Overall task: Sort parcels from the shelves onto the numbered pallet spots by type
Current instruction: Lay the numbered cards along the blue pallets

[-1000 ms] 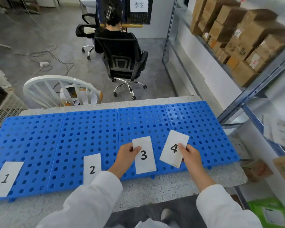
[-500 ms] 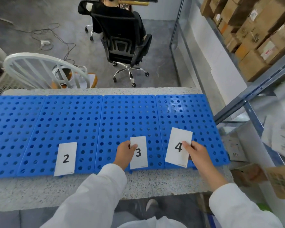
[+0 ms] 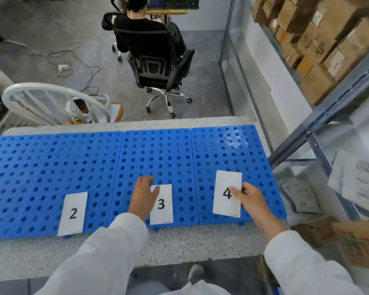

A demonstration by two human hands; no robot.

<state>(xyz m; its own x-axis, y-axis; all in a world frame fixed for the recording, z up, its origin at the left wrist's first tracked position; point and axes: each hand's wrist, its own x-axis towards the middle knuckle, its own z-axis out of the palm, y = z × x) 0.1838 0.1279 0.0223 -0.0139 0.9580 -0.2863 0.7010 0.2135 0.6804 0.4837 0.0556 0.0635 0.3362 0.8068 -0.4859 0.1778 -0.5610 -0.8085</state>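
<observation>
While right hand (image 3: pixel 250 199) pinches card 4 (image 3: pixel 227 182) over the blue pallet (image 3: pixel 158 150), left hand (image 3: pixel 144 196) rests loose, thumb touching card 3 (image 3: pixel 164 213).

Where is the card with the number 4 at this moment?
In the head view, card 4 is on the right, pinched by the right hand over the rightmost blue pallet panel, to the right of card 3.

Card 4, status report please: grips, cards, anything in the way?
Right grip pinching card 4 at right end of pallet. Left grip touching card 3, flat. Nothing in the way.
</observation>
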